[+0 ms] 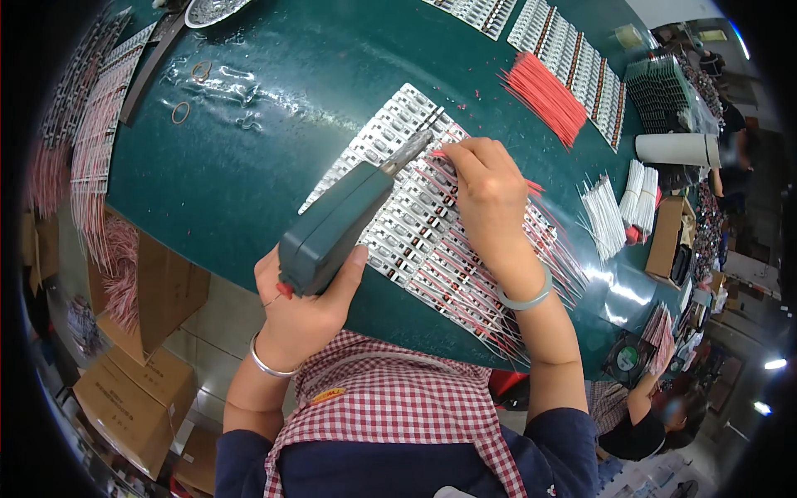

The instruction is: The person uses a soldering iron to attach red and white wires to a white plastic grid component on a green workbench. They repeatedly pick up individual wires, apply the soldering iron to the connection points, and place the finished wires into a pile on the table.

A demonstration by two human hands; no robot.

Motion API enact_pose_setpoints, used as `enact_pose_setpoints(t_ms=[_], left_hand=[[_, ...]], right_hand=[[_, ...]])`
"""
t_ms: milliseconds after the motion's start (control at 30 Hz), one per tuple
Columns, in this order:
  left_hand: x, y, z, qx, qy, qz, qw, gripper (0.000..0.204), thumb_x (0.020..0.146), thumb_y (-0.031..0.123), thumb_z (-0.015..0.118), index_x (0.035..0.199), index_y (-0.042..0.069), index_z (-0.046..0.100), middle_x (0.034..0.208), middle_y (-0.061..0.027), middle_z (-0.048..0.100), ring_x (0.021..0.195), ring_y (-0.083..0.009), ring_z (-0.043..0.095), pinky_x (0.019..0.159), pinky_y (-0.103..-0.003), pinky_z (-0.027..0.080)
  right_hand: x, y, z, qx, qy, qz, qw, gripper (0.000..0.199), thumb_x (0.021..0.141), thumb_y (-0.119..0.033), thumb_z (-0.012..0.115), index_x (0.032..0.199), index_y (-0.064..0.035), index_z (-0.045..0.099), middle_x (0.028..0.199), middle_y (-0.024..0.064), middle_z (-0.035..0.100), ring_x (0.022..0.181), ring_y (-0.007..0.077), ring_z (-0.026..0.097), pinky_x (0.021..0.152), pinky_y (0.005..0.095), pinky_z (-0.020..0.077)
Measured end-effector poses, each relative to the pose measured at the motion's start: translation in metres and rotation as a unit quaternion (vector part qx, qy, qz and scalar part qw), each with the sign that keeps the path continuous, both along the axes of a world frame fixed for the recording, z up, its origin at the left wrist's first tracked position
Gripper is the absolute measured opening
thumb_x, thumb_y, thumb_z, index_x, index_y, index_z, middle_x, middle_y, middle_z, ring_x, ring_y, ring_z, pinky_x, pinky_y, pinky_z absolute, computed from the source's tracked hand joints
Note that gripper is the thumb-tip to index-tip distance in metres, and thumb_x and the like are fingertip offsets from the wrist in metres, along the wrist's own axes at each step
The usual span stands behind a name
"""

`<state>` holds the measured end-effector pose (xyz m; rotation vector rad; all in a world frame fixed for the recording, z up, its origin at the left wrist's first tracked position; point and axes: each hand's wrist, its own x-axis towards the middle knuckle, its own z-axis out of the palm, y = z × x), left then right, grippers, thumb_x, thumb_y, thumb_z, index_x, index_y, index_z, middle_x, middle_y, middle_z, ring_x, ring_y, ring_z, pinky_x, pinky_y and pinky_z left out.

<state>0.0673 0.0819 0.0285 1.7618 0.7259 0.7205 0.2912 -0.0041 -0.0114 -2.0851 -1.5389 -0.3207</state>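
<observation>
My left hand (303,319) is wrapped round a dark green gun-shaped tool (336,228) with a grey metal tip. The tip reaches over a white panel of small parts in rows (403,249), near its far end. My right hand (491,187) is closed in a pinch beside that tip, on the end of a thin red wire (439,153). Many red and white wires (465,278) lie across the panel's right side, partly under my right wrist. The exact contact between tip, wire and panel is too small to tell.
A bundle of red wires (544,98) lies beyond my right hand, near more panels (573,58). White wire bundles (603,217) and a small fan (628,355) are at the right. Wired panels (104,124) lie far left. Cardboard boxes (129,407) stand below the green table (241,174).
</observation>
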Motion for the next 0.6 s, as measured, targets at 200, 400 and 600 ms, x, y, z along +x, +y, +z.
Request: enact_pose_setpoints(t_ms=[200,400,600], left_hand=[[0.016,0.003,-0.005,-0.044,0.005,-0.007,0.999,0.018,0.082,0.000,0.075,0.098,-0.004,0.068,0.082,-0.0069,0.068,0.069,-0.0101,0.061,0.062,-0.025,0.049],[0.020,0.002,-0.008,-0.047,0.005,-0.010,0.999,0.017,0.082,0.000,0.074,0.097,-0.003,0.067,0.081,-0.0075,0.068,0.067,-0.0109,0.060,0.062,-0.026,0.048],[0.022,0.004,-0.006,-0.028,0.025,-0.015,0.999,0.016,0.082,0.001,0.074,0.096,-0.003,0.067,0.081,-0.0083,0.067,0.067,-0.0120,0.061,0.062,-0.026,0.048]], right_hand=[[0.000,0.001,-0.004,-0.010,0.009,0.016,1.000,0.026,0.071,0.005,0.063,0.096,0.0015,0.068,0.091,0.0101,0.061,0.083,0.0264,0.059,0.074,0.0373,0.0489],[0.001,-0.001,-0.002,-0.023,0.020,0.028,0.999,0.030,0.070,0.007,0.063,0.100,0.0046,0.067,0.092,0.0129,0.058,0.086,0.0277,0.057,0.076,0.0379,0.0487],[0.000,0.000,-0.002,-0.021,0.020,0.027,0.999,0.030,0.070,0.008,0.063,0.100,0.0059,0.067,0.093,0.0134,0.058,0.086,0.0279,0.057,0.075,0.0382,0.0492]])
